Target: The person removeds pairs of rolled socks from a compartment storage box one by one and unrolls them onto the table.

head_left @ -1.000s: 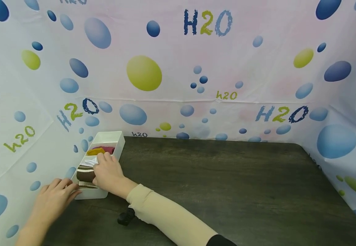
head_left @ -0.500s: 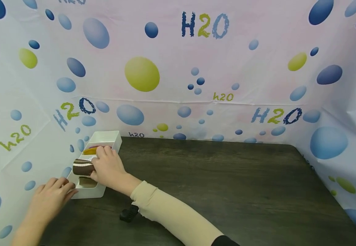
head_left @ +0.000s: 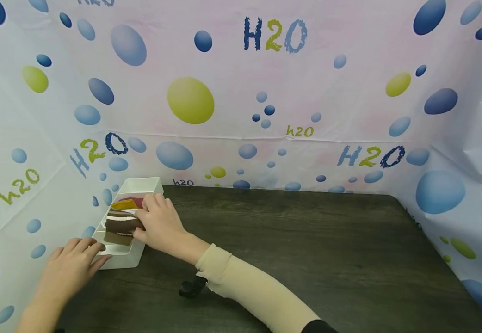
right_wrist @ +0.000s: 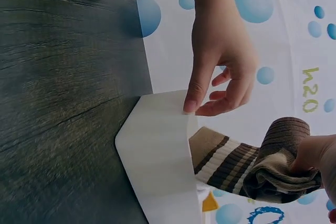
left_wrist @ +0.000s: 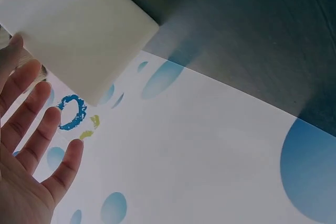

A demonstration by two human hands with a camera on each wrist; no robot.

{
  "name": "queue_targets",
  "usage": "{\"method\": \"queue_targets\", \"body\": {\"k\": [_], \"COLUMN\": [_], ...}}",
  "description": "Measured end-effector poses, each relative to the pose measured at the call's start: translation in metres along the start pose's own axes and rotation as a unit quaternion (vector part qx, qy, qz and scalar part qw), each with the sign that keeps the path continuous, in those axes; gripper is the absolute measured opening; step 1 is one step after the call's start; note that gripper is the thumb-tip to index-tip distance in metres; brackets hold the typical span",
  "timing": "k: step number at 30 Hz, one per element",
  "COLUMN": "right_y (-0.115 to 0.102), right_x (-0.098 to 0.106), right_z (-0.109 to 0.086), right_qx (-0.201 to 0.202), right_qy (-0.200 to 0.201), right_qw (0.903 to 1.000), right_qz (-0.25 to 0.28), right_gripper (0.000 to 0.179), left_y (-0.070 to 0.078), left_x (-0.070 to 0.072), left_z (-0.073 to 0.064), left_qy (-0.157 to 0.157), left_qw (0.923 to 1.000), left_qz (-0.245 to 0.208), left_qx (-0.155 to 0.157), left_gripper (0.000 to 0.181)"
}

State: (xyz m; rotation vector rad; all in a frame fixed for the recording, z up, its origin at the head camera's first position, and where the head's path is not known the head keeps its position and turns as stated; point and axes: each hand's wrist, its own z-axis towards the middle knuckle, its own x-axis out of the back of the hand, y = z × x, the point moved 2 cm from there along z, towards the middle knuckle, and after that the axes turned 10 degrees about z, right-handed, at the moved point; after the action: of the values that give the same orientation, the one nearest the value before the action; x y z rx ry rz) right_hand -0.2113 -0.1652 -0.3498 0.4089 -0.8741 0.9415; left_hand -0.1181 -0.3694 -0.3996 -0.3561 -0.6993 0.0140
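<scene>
My right hand [head_left: 162, 229] pinches a ribbed sock [head_left: 122, 225] with brown, tan and cream stripes, over the near half of a white divided box [head_left: 120, 262]. In the right wrist view, the sock [right_wrist: 278, 158] is bunched and folded at the fingers, and a straight striped length hangs towards the box wall [right_wrist: 157, 145]. At the box's near left corner my left hand [head_left: 72, 266] pinches the rim, its thumb on one side of the wall and fingertips on the other. The outer fingers of this hand [left_wrist: 31, 135] are spread in the left wrist view.
Mustard cloth [head_left: 125, 203] and dark red cloth [head_left: 138, 202] lie in a farther compartment, with a bit of white fabric beside them. The box stands on the dark wooden table [head_left: 287, 245], close to the patterned sheet [head_left: 28, 217] on the left.
The striped sock has risen from the box's near compartment, and its lower part now hangs down. My right hand has moved slightly right with it. The left hand stays at the corner.
</scene>
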Motion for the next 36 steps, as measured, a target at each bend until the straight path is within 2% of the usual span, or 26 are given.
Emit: {"method": "queue_targets", "body": {"k": [8, 13, 20, 22, 26, 31, 36], "right_y": [0.015, 0.026, 0.045, 0.051, 0.063, 0.082, 0.099], "right_x": [0.026, 0.036, 0.049, 0.055, 0.068, 0.084, 0.1], "right_z": [-0.019, -0.034, -0.064, -0.074, -0.092, -0.113, -0.131], "right_qx": [0.021, 0.042, 0.055, 0.058, 0.061, 0.056, 0.051], "right_qy": [0.032, 0.052, 0.054, 0.05, 0.04, 0.029, 0.02], "right_qw": [0.9989, 0.9967, 0.9945, 0.9942, 0.9939, 0.9935, 0.9932], "right_qz": [0.026, 0.047, 0.07, 0.076, 0.083, 0.095, 0.103], "right_gripper": [0.01, 0.006, 0.006, 0.006, 0.007, 0.012, 0.015], "left_y": [0.002, 0.005, 0.015, 0.018, 0.026, 0.044, 0.065], "left_x": [0.003, 0.002, 0.003, 0.003, 0.005, 0.007, 0.007], "left_z": [0.007, 0.012, 0.019, 0.022, 0.031, 0.045, 0.06], "left_qy": [-0.038, -0.052, -0.078, -0.07, -0.037, -0.002, -0.004], "left_qw": [0.9989, 0.998, 0.9961, 0.9968, 0.9986, 0.9991, 0.9979], "left_qz": [-0.02, -0.027, -0.032, -0.034, -0.038, -0.036, -0.051], "left_qx": [0.018, 0.022, 0.026, 0.02, 0.003, -0.022, -0.039], "left_gripper": [0.081, 0.074, 0.043, 0.05, 0.075, 0.075, 0.075]}}
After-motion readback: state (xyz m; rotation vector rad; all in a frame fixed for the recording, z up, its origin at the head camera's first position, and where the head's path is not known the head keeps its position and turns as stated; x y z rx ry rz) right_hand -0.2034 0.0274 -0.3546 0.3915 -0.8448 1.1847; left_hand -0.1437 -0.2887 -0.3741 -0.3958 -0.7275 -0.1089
